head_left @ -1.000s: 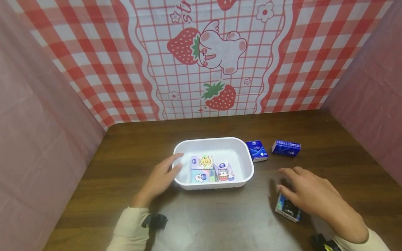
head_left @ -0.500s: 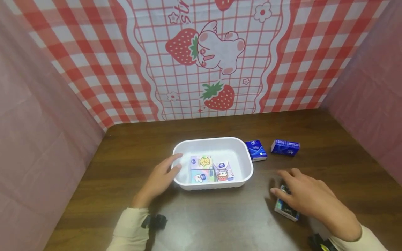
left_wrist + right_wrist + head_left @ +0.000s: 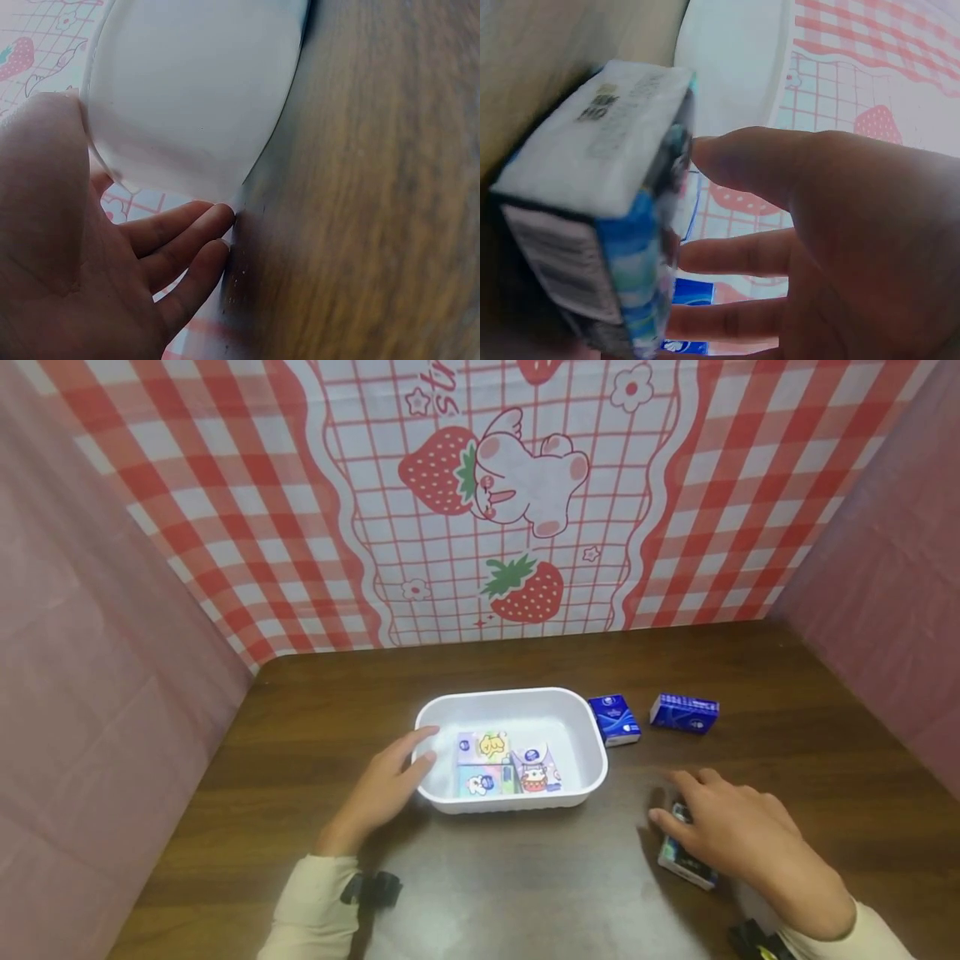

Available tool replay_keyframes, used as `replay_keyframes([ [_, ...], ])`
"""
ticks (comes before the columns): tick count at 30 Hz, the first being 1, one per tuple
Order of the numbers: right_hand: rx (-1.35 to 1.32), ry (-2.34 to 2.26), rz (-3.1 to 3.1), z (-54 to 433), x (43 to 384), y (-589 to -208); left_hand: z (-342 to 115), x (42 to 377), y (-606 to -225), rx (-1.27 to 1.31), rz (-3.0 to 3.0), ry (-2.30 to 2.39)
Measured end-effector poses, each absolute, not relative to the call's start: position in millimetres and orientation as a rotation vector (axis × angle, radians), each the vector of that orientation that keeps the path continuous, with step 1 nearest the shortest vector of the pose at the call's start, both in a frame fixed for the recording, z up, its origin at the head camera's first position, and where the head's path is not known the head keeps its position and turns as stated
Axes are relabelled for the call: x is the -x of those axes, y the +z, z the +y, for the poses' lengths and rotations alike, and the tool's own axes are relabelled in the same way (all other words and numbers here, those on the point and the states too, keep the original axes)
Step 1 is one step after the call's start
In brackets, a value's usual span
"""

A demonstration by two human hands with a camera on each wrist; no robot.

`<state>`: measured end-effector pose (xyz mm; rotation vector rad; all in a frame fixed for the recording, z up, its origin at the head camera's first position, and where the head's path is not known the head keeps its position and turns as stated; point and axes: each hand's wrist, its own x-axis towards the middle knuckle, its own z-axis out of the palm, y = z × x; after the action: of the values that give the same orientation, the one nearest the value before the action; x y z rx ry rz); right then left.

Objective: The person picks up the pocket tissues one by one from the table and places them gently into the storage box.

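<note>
My left hand (image 3: 382, 783) and right hand (image 3: 742, 827) are loose. The pack (image 3: 684, 866) right of the tub (image 3: 510, 805) seems squashy; I'd pinch its sides.

Soft shadows | pale glare on table (image 3: 517, 877) | wrist views hazy

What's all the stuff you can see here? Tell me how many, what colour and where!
Table: one, brown, beneath the other things
Plastic tub: one, white, mid-table
Cartoon tissue packs: three, pastel, inside the tub
Blue tissue packs: two, blue, right of the tub
Black-faced tissue pack: one, black, blue and white, front right
Strawberry cloth: one, red and white, behind the table
Side cloths: two, pink, left and right
Wrist straps: two, black, one per wrist
Sleeves: two, cream, on the forearms
Left hand: one, bare, at the tub's left rim
Right hand: one, bare, over the black-faced pack
</note>
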<state>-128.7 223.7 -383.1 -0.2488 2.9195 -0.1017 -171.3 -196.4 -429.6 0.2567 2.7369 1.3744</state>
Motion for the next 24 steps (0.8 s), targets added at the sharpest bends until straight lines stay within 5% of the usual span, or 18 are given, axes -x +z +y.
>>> replay_keyframes([
  [24,0.156,-0.120,2.912,229.2,124.8,-387.7,-196.6,171.0,-429.3,-0.234,2.725,1.371],
])
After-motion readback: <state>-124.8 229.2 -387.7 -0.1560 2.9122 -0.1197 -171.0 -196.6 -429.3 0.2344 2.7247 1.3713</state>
